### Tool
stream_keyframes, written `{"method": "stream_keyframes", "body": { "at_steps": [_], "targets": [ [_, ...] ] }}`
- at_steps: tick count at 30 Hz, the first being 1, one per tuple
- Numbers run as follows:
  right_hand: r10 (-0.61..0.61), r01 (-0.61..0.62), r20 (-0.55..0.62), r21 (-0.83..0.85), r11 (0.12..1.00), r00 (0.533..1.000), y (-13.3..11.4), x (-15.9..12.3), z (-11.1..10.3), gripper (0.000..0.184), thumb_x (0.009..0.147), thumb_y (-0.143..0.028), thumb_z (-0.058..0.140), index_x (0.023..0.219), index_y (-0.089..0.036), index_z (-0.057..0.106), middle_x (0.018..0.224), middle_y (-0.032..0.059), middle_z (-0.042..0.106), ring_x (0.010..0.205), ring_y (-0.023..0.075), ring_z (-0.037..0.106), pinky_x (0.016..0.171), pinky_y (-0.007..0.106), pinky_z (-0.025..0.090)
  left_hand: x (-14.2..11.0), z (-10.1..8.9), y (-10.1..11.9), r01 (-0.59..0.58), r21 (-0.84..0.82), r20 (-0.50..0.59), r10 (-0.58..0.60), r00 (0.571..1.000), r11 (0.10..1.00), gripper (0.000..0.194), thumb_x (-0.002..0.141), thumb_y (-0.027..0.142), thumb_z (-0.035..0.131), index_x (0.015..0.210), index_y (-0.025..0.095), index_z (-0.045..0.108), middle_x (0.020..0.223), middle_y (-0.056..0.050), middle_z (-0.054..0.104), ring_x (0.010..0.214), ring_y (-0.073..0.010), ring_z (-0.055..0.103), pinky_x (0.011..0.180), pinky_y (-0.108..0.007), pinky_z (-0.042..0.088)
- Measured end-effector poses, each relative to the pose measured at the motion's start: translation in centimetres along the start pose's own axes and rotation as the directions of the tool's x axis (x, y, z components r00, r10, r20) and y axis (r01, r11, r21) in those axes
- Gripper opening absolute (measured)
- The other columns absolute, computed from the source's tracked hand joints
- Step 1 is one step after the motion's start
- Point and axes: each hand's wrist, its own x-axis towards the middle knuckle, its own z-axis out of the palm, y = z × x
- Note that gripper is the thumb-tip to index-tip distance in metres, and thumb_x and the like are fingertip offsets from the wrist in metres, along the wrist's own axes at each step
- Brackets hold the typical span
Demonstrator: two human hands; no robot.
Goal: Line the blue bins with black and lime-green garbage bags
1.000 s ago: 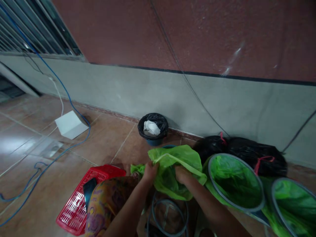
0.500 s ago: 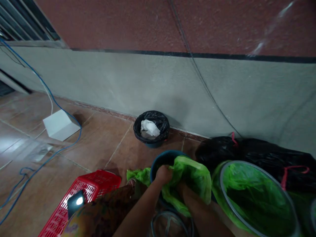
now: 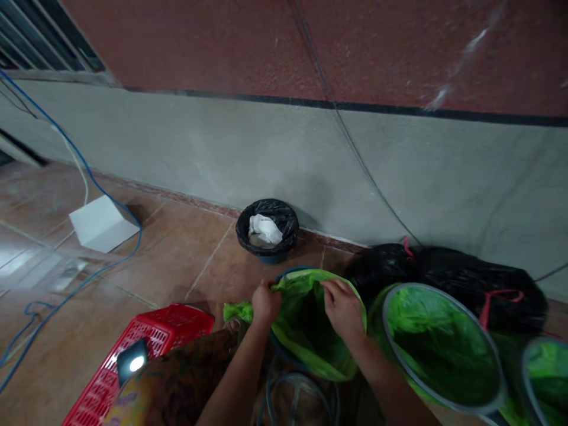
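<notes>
Two hands work at the mouth of a green plastic bag [image 3: 317, 361]. The left hand [image 3: 266, 303] pinches the bag's edge between thumb and fingers, while the right hand [image 3: 341, 310] curls over the opposite edge, holding the mouth spread so its dark inside shows. The bag sits in a dark blue bin [image 3: 287, 271], its film lapped over the rim, with a loose corner out to the left. Just right stand two grey-rimmed bins [image 3: 385, 313] lined with the same green film, black garbage bags [image 3: 479, 296] behind them. Left lies a red plastic basket [image 3: 177, 325]; by the wall, a small bin [image 3: 239, 231] holds white tissue [image 3: 265, 229].
</notes>
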Motion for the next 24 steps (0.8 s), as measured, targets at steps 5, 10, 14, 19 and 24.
{"method": "stream_keyframes", "body": {
  "at_steps": [5,10,14,19,24],
  "targets": [
    [-0.035,0.006,-0.126,-0.224,0.975,0.991,2.8,0.6,0.5,0.044,0.091,-0.033,0.045,0.130,-0.016,0.052,0.133,0.0131,0.054,0.121,0.0291,0.046,0.101,0.046,0.034,0.8,0.1,0.0,-0.012,-0.051,-0.094,0.008,0.996,0.999,0.030,0.083,0.018,0.050,0.109,0.013,0.063,0.097,-0.012,0.071,0.089,-0.0235,0.066,0.078,-0.029,0.045],
    [0.146,-0.150,-0.056,-0.071,0.986,0.988,5.5,1.8,2.7,0.045,0.092,-0.039,0.038,0.122,-0.013,0.058,0.114,0.0148,0.065,0.103,0.0255,0.059,0.091,0.038,0.042,3.2,0.5,-0.7,-0.181,-0.277,-0.149,0.144,0.978,0.944,0.030,0.074,0.009,0.053,0.100,0.014,0.067,0.097,-0.008,0.071,0.089,-0.0191,0.065,0.081,-0.026,0.047],
    [0.244,-0.228,-0.078,0.171,0.959,0.967,7.3,2.7,3.0,0.041,0.087,-0.042,0.040,0.095,-0.015,0.070,0.096,0.0113,0.071,0.087,0.0228,0.064,0.082,0.033,0.046,5.1,0.8,-1.7,-0.141,-0.486,-0.154,0.074,0.985,0.863,0.032,0.070,0.011,0.055,0.099,0.011,0.068,0.088,-0.006,0.071,0.073,-0.0157,0.064,0.067,-0.023,0.049],
    [0.435,-0.343,-0.088,0.484,0.805,0.896,8.3,3.6,3.4,0.043,0.078,-0.050,0.049,0.093,-0.017,0.072,0.082,0.0076,0.073,0.073,0.0214,0.065,0.071,0.031,0.047,6.5,1.4,-2.5,-0.068,-0.457,-0.190,-0.022,0.981,0.887,0.029,0.073,0.020,0.055,0.097,0.013,0.070,0.081,-0.006,0.071,0.073,-0.0173,0.065,0.065,-0.023,0.049],
    [0.615,-0.515,0.035,0.585,0.627,0.788,9.1,4.5,4.3,0.028,0.060,-0.043,0.061,0.071,-0.020,0.072,0.071,0.0055,0.072,0.068,0.0225,0.065,0.064,0.030,0.048,7.3,2.2,-2.8,0.189,-0.345,0.056,-0.181,0.982,0.920,0.011,0.066,0.012,0.061,0.074,0.014,0.070,0.064,-0.006,0.066,0.074,-0.0216,0.065,0.064,-0.026,0.048]
  ]
}}
